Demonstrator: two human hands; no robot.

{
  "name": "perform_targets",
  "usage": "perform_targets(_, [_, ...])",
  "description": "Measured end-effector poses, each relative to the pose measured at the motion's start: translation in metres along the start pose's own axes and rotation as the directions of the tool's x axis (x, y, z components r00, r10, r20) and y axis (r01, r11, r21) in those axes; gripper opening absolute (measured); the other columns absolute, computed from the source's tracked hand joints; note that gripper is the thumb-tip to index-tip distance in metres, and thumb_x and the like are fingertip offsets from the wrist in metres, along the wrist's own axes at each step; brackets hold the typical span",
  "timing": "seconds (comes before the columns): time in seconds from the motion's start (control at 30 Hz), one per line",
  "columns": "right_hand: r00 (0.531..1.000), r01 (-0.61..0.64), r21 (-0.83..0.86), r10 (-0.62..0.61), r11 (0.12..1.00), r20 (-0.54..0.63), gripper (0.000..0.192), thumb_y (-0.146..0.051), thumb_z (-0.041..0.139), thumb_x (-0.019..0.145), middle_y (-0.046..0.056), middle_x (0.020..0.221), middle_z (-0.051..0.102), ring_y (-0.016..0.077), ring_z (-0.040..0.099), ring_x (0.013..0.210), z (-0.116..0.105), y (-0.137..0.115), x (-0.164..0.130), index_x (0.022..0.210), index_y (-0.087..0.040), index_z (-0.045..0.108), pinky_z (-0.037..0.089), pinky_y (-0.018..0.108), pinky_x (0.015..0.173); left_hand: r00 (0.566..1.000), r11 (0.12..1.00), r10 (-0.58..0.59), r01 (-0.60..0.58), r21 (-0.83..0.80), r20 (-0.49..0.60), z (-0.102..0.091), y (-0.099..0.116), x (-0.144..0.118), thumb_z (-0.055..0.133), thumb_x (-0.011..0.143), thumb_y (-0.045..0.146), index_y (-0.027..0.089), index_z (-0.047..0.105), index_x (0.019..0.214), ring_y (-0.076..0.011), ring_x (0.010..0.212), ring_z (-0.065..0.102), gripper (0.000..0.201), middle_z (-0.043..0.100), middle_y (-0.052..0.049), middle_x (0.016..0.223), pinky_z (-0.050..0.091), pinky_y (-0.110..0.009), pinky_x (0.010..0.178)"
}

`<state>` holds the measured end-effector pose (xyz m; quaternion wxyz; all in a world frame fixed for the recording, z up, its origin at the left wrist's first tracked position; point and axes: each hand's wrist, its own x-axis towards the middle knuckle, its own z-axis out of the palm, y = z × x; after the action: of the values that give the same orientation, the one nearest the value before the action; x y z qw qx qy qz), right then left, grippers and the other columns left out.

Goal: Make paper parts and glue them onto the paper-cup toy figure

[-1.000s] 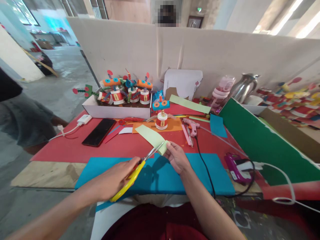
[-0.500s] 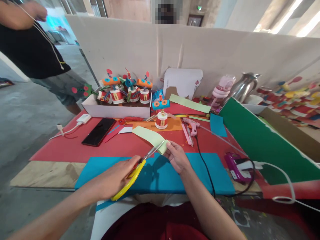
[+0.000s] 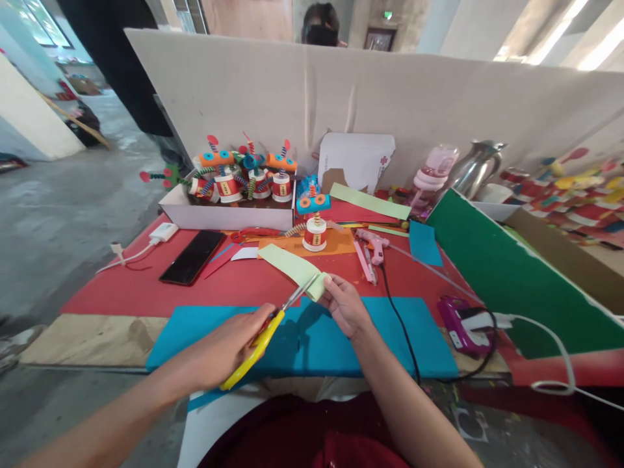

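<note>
My left hand (image 3: 229, 351) grips yellow-handled scissors (image 3: 266, 335), whose blades reach into a pale green paper strip (image 3: 292, 265). My right hand (image 3: 344, 305) pinches the near end of that strip. Both hands hover over a blue paper sheet (image 3: 400, 338) lying on the red table cover (image 3: 146, 289). A small paper-cup figure (image 3: 314, 227) with a blue head stands on an orange sheet just beyond the strip.
A white box (image 3: 227, 214) of finished cup figures sits at the back left, a black phone (image 3: 192, 257) and charger beside it. A pink glue gun (image 3: 373, 244), a purple glue gun (image 3: 458, 325), cables and a green board (image 3: 511, 279) lie to the right. A person stands behind the divider.
My hands and the scissors have hardly moved. The person at the far left has walked away towards the back along the divider.
</note>
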<state>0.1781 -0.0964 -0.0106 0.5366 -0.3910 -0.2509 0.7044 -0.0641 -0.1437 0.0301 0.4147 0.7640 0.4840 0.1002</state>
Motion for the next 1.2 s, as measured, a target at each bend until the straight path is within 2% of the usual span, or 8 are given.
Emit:
perform_targets(0.13, [1.000,-0.002,0.005,0.002,1.000,0.001,0.038,-0.042,0.083,0.057,0.002,0.082,0.074,0.0135,0.068,0.073,0.000,0.001,0.000,0.084,-0.018,0.071,0.053,0.024,0.068,1.000,1.000,-0.006,0.006,-0.030,0.000,0.001,0.001,0.000,0.046,0.085,0.039,0.028,0.044,0.132,-0.0184,0.076,0.055,0.048,0.063,-0.002,0.079,0.046,-0.027,0.072])
perform_targets(0.3, [1.000,-0.016,0.006,0.016,1.000,-0.007,0.041,-0.043,0.084,0.055,0.003,0.084,0.074,0.0135,0.068,0.075,0.001,0.000,0.001,0.084,-0.018,0.071,0.053,0.024,0.069,1.000,0.999,0.000,0.000,-0.037,-0.003,-0.002,0.010,0.001,0.045,0.084,0.037,0.027,0.049,0.126,-0.0168,0.068,0.053,0.043,0.059,0.000,0.071,0.045,-0.025,0.065])
perform_targets(0.47, [1.000,-0.011,0.003,0.011,1.000,-0.004,0.041,-0.042,0.084,0.055,0.003,0.083,0.074,0.0133,0.068,0.073,0.002,0.000,0.001,0.084,-0.018,0.071,0.053,0.024,0.069,0.999,1.000,-0.017,0.017,-0.009,0.033,-0.004,0.009,-0.001,0.041,0.086,0.034,0.027,0.047,0.126,-0.0161,0.068,0.052,0.042,0.060,0.000,0.072,0.044,-0.024,0.064])
perform_targets(0.6, [1.000,0.002,-0.007,-0.002,1.000,0.001,0.038,-0.042,0.084,0.057,0.003,0.084,0.074,0.0139,0.068,0.075,0.001,0.001,0.000,0.084,-0.019,0.071,0.054,0.026,0.070,1.000,1.000,-0.005,0.004,-0.007,-0.021,-0.005,0.003,-0.001,0.047,0.083,0.037,0.027,0.048,0.126,-0.0173,0.075,0.055,0.044,0.064,-0.003,0.084,0.045,-0.025,0.068])
perform_targets(0.73, [1.000,0.003,-0.030,-0.003,1.000,0.015,0.037,-0.042,0.083,0.059,0.003,0.084,0.074,0.0135,0.067,0.073,0.000,0.002,0.000,0.085,-0.018,0.070,0.053,0.025,0.069,1.000,1.000,-0.003,0.003,-0.023,0.014,-0.006,0.005,0.001,0.048,0.082,0.040,0.028,0.053,0.117,-0.0169,0.070,0.054,0.038,0.062,0.000,0.074,0.044,-0.024,0.065])
perform_targets(1.07, [0.999,0.004,-0.065,-0.001,0.998,0.043,0.037,-0.041,0.084,0.056,0.001,0.080,0.072,0.0135,0.067,0.071,0.003,-0.001,-0.004,0.081,-0.019,0.070,0.053,0.025,0.067,0.998,0.977,-0.062,0.057,-0.204,-0.020,-0.001,0.013,0.010,0.054,0.077,0.044,0.025,0.058,0.098,-0.0162,0.060,0.049,0.028,0.053,0.002,0.061,0.040,-0.025,0.058])
perform_targets(1.2, [0.999,0.011,-0.080,-0.007,0.997,0.049,0.037,-0.041,0.083,0.058,0.002,0.081,0.072,0.0144,0.067,0.072,0.002,0.000,-0.003,0.083,-0.019,0.069,0.053,0.026,0.068,0.998,0.968,-0.064,0.067,-0.242,0.019,0.000,0.017,0.012,0.050,0.080,0.044,0.023,0.057,0.093,-0.0140,0.055,0.045,0.025,0.048,0.003,0.058,0.039,-0.024,0.055])
